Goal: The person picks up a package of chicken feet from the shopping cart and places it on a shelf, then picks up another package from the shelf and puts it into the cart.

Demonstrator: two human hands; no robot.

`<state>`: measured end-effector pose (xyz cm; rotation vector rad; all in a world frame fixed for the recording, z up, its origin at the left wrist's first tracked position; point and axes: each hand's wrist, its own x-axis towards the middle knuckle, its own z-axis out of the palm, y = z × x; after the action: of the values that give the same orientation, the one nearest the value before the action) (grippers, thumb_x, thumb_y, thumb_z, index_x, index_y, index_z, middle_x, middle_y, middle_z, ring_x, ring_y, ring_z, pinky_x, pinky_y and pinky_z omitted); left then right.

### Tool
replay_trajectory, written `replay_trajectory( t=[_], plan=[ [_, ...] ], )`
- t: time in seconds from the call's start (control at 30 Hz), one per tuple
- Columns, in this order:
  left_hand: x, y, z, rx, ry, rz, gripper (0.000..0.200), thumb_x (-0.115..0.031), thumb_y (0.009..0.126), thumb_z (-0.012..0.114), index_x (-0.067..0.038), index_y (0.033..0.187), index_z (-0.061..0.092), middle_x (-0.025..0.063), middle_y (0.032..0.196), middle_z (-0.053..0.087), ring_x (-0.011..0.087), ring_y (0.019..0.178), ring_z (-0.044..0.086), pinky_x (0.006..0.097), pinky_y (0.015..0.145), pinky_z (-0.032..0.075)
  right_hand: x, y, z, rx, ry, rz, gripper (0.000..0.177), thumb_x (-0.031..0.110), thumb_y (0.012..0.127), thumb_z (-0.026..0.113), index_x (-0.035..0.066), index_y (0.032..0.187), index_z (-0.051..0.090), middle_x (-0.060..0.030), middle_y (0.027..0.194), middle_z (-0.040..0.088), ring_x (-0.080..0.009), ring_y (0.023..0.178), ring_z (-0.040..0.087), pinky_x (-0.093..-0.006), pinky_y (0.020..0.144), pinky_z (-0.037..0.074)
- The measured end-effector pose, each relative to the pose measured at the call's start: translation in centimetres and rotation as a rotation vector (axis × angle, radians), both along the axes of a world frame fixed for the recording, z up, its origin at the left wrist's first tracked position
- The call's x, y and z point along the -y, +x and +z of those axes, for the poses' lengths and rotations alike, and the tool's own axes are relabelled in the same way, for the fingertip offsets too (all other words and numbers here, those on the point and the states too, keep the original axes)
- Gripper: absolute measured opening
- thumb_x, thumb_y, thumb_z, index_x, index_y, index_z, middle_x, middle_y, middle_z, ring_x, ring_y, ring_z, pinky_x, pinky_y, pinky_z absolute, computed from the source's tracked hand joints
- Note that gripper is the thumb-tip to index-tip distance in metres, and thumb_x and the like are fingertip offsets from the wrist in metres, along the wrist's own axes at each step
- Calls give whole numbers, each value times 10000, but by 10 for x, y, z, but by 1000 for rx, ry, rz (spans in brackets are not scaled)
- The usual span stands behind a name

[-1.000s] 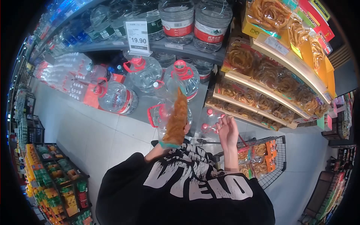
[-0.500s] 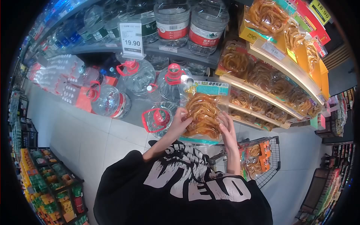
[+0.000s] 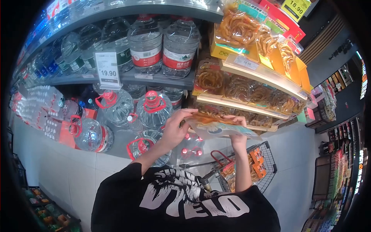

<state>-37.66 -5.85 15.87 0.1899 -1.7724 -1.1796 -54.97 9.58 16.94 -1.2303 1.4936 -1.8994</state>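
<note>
A clear plastic package of brown twisted food [image 3: 216,123] is tilted nearly edge-on in front of the snack shelves. My left hand [image 3: 177,125] grips its left edge, with the fingers along the top. At the other side my right hand [image 3: 237,129] has its fingers wrapped round the package's edge. Similar packages [image 3: 210,81] lie in rows on the shelves just beyond. Beneath my right forearm, more of them [image 3: 253,162] are in a wire cart.
Large water bottles with red caps [image 3: 154,110] stand on the floor at the left, below a shelf [image 3: 154,80] of more bottles. The wire cart [image 3: 275,170] is at the lower right. A price sign [image 3: 108,69] reads 19.90. A dark rack [image 3: 50,208] is at the lower left.
The package has gone from face-on to nearly edge-on, and both hands have shifted their grip on it. The view has moved, so the shelves appear further left and lower.
</note>
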Motion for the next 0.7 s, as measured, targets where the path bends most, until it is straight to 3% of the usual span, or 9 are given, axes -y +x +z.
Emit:
replay_trajectory(
  t=[0.13, 0.2, 0.3, 0.33, 0.4, 0.47, 0.5, 0.57, 0.7],
  plan=[
    [12, -18, 44, -26, -307, 29, 256, 54, 739, 603, -30, 949, 483, 130, 1089, 612, 282, 989, 590, 351, 854, 453, 2, -16, 44, -170, -131, -46, 236, 58, 821, 585, 84, 924, 375, -155, 1087, 547, -299, 1081, 522, -447, 954, 405],
    [17, -31, 63, -62, -328, 21, 280, 66, 723, 596, -35, 963, 489, 130, 1089, 612, 277, 965, 599, 340, 839, 461, 3, -23, 75, 190, -210, -74, 284, 102, 817, 630, 69, 955, 383, -185, 1101, 542, -301, 1123, 500, -389, 936, 419],
    [22, -54, 97, -211, -288, 19, 287, 55, 732, 601, -41, 984, 502, 126, 1087, 611, 262, 935, 609, 322, 819, 468, 10, -21, 130, -180, -209, -114, 486, 47, 811, 618, 66, 1220, 357, -167, 1196, 502, -276, 1078, 530, -348, 888, 452],
    [24, -59, 114, -217, -254, 18, 292, 43, 748, 602, -43, 1009, 503, 123, 1067, 614, 258, 924, 612, 315, 814, 470, 14, -12, 152, -246, -177, -191, 471, 27, 806, 609, 34, 1238, 421, -146, 1147, 553, -216, 1040, 552, -319, 874, 453],
    [35, -79, 138, -245, -231, 38, 320, 5, 791, 605, -51, 1085, 492, 98, 959, 624, 239, 894, 620, 302, 799, 474, 15, -52, 160, -348, -64, -329, 334, 37, 823, 591, -24, 1142, 512, -103, 1096, 588, -154, 1007, 553, -272, 896, 419],
    [49, -109, 152, -401, -327, 30, 407, 10, 799, 599, -47, 1168, 435, 110, 1038, 577, 252, 1018, 568, 322, 850, 437, 46, -49, 185, -219, -298, -443, 223, 5, 828, 566, -19, 1049, 584, -82, 1041, 614, -135, 992, 553, -260, 892, 408],
    [52, -120, 160, -410, -325, 26, 407, 10, 799, 599, -47, 1168, 435, 110, 1038, 577, 252, 1018, 568, 322, 850, 437, 54, -58, 196, -239, -446, -312, 246, -7, 842, 549, 1, 1086, 574, -80, 1050, 610, -131, 991, 549, -252, 894, 401],
    [59, -135, 175, -579, -501, 331, 461, -24, 816, 585, -20, 1219, 362, 143, 1175, 449, 274, 1135, 441, 353, 931, 354, 70, -78, 219, -153, -572, -278, 248, -47, 833, 548, -21, 1079, 572, -83, 1068, 609, -122, 997, 549, -258, 905, 400],
    [75, -154, 164, -524, -362, 383, 425, -120, 840, 528, 16, 1191, 330, 169, 1195, 317, 292, 1107, 336, 376, 987, 237, 92, -132, 249, -81, -654, -232, 235, -47, 801, 610, 0, 1028, 576, -78, 991, 614, -147, 948, 570, -246, 853, 434]
  ],
)
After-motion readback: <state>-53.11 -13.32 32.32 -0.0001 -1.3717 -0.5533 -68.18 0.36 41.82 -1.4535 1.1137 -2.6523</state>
